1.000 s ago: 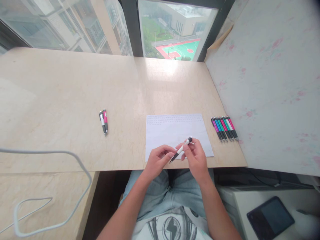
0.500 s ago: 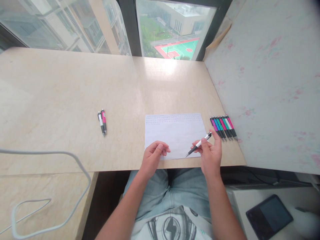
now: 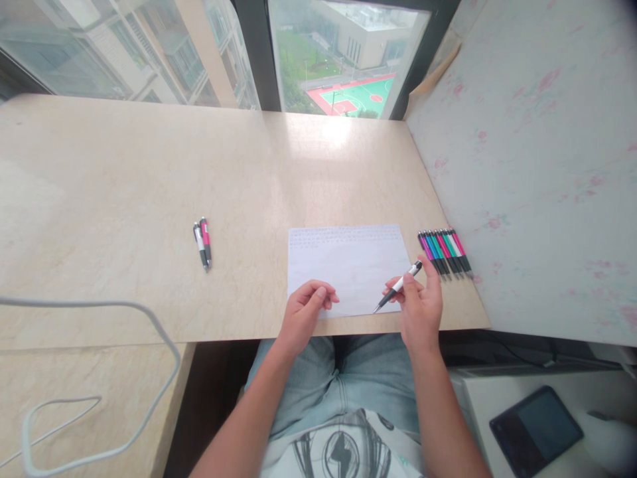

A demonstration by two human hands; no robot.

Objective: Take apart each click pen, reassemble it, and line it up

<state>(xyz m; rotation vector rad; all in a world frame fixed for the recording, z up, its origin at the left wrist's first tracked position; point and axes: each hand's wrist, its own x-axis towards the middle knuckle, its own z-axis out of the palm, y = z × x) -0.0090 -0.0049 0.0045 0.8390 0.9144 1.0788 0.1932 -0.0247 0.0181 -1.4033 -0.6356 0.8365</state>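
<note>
A white ballpoint pen (image 3: 399, 285) with a black grip and black top is held in my right hand (image 3: 421, 312). Its tip points down and left over the lower right part of the paper. My left hand (image 3: 304, 312) rests at the paper's lower left corner, fingers loosely curled in with the thumb against them, and nothing shows in it. The white sheet of paper (image 3: 343, 272) lies in front of me with several lines of small handwriting along its top.
Right of the paper lies a row of several coloured pens (image 3: 444, 253) by the wallpapered wall (image 3: 542, 166). Farther left on the table (image 3: 149, 172) are a white pen (image 3: 200, 245) and a pink pen (image 3: 206, 242). A white cable (image 3: 149, 315) loops at the left; a dark tablet-like device (image 3: 536, 430) lies lower right.
My right hand and the pen have shifted very slightly to the right. My left hand stays where it was, and the other pens have not moved.
</note>
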